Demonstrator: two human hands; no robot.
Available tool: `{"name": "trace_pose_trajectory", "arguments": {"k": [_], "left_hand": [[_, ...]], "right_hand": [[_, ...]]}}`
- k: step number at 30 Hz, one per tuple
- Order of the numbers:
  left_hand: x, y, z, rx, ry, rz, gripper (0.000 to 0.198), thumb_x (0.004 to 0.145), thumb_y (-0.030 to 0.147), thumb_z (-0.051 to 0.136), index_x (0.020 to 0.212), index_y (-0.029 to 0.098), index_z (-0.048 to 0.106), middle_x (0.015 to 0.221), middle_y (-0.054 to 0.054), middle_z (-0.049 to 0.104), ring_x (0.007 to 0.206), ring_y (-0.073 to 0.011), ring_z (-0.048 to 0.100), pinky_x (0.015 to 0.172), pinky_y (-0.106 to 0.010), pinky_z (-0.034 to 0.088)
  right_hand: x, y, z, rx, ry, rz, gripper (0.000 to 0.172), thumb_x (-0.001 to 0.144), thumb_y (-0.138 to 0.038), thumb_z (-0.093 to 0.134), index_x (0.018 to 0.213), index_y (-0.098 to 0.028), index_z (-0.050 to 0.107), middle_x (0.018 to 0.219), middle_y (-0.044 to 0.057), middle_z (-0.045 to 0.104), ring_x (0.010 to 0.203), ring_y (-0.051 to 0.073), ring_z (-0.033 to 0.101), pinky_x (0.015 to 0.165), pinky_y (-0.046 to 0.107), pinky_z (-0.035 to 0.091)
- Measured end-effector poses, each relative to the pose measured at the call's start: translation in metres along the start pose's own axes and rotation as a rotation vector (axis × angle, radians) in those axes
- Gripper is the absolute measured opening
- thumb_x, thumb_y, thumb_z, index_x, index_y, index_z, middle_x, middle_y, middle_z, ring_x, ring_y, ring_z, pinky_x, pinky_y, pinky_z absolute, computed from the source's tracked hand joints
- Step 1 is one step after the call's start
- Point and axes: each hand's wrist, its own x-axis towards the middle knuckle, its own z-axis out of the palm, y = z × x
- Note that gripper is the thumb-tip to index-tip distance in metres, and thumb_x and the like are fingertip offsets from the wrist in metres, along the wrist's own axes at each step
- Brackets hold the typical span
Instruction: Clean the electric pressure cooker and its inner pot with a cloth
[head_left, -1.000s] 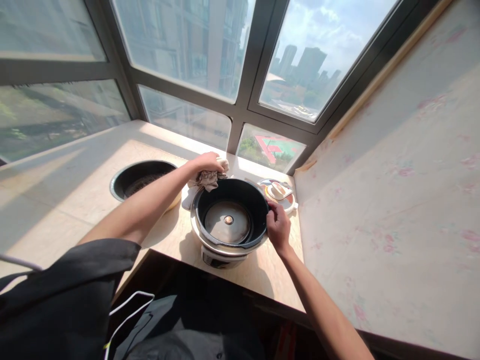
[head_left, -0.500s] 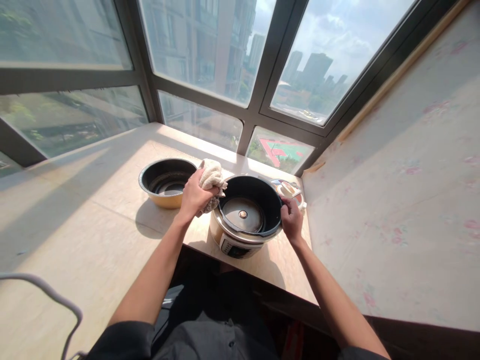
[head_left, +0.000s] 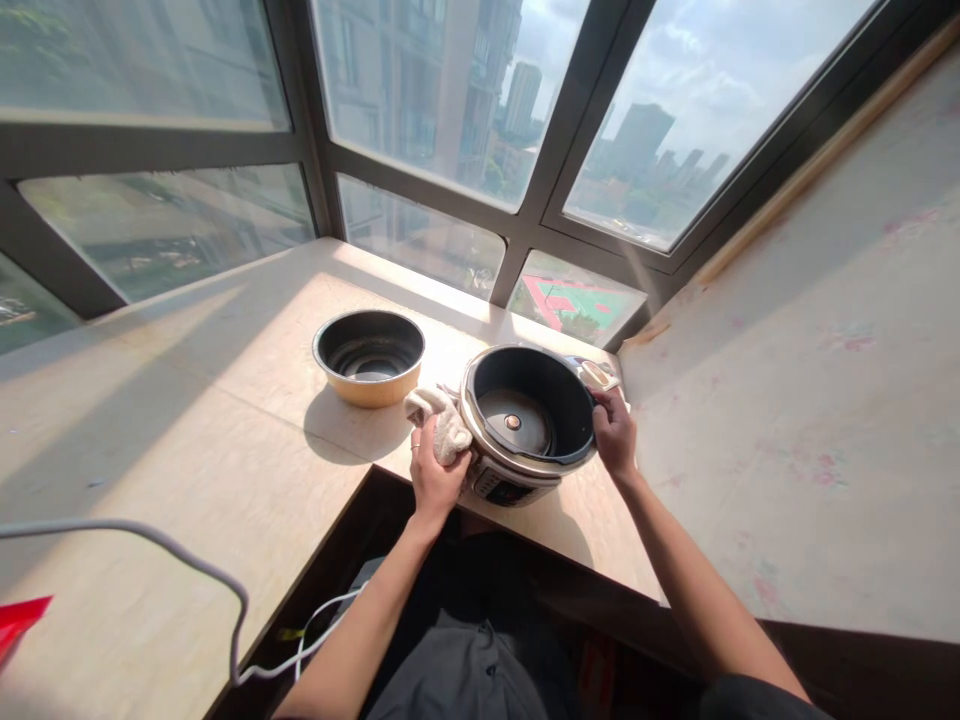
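Observation:
An open cooker (head_left: pixel 517 475) with a dark interior and a round metal plate at its bottom stands near the front edge of the sill. My left hand (head_left: pixel 439 478) is closed on a crumpled beige cloth (head_left: pixel 442 425), which lies against the cooker's left outer side. On the right, my right hand (head_left: pixel 616 432) grips the cooker's rim, its fingertips partly hidden. A dark-lined pot with a gold outside (head_left: pixel 375 385) sits to the left of the cooker, apart from it.
Behind my right hand are some white items (head_left: pixel 598 374), partly hidden. A grey cable (head_left: pixel 180 550) crosses the pale sill (head_left: pixel 150 440) at left, near a red object (head_left: pixel 21 622). Windows rise behind, and a flowered wall (head_left: pixel 810 430) bounds the right.
My left hand has moved with the cloth from above the cooker's left rim down to its outer left side. The view has shifted, bringing the red object and a white cable into sight.

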Motion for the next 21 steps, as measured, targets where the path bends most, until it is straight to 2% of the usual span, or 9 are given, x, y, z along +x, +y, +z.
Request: {"name": "trace_pose_trajectory", "arguments": {"k": [2,5,8,12,16,21], "left_hand": [[-0.003,-0.024,0.009,0.001,-0.044,-0.091,0.066,0.07,0.024,0.072,0.134,0.028,0.06,0.129,-0.012,0.062,0.125,-0.034,0.061,0.109,-0.046,0.05],[0.008,-0.056,0.016,-0.07,-0.103,-0.215,0.064,0.068,0.019,0.071,0.131,0.028,0.064,0.128,-0.01,0.064,0.126,-0.0321,0.061,0.113,-0.046,0.046],[0.027,-0.075,0.022,-0.152,-0.144,-0.238,0.067,0.067,0.018,0.073,0.133,0.025,0.064,0.135,-0.01,0.063,0.128,-0.031,0.06,0.114,-0.043,0.046],[0.057,-0.084,0.035,-0.227,-0.173,-0.231,0.069,0.069,0.019,0.074,0.136,0.023,0.063,0.141,-0.011,0.062,0.132,-0.0296,0.059,0.115,-0.04,0.044],[0.09,-0.085,0.054,-0.229,-0.216,-0.275,0.064,0.073,0.02,0.071,0.137,0.022,0.062,0.141,-0.011,0.064,0.133,-0.0294,0.058,0.116,-0.042,0.042],[0.125,-0.086,0.08,-0.235,-0.322,-0.299,0.055,0.077,0.023,0.068,0.132,0.022,0.066,0.13,-0.008,0.072,0.121,-0.028,0.066,0.109,-0.042,0.047]], "right_hand": [[0.0,0.001,-0.001,-0.002,0.008,-0.004,0.036,0.085,-0.033,0.049,0.109,-0.02,0.073,0.11,0.01,0.078,0.099,0.026,0.07,0.097,0.044,0.052],[0.001,0.003,-0.002,-0.012,0.002,0.007,0.036,0.083,-0.034,0.049,0.107,-0.021,0.073,0.112,0.01,0.078,0.103,0.028,0.07,0.095,0.045,0.053],[0.001,0.003,-0.003,-0.027,0.013,0.01,0.034,0.083,-0.035,0.051,0.106,-0.022,0.073,0.114,0.01,0.077,0.106,0.029,0.07,0.096,0.045,0.053],[0.0,0.001,-0.003,0.015,0.004,0.008,0.031,0.084,-0.034,0.053,0.105,-0.021,0.072,0.116,0.01,0.077,0.11,0.029,0.07,0.099,0.046,0.052],[-0.001,0.002,-0.003,0.032,-0.002,0.034,0.028,0.085,-0.034,0.053,0.101,-0.021,0.071,0.118,0.01,0.076,0.113,0.03,0.07,0.1,0.048,0.051],[-0.001,0.003,-0.004,0.01,-0.019,0.025,0.026,0.086,-0.033,0.052,0.098,-0.021,0.072,0.118,0.01,0.076,0.114,0.029,0.07,0.101,0.048,0.051]]}}
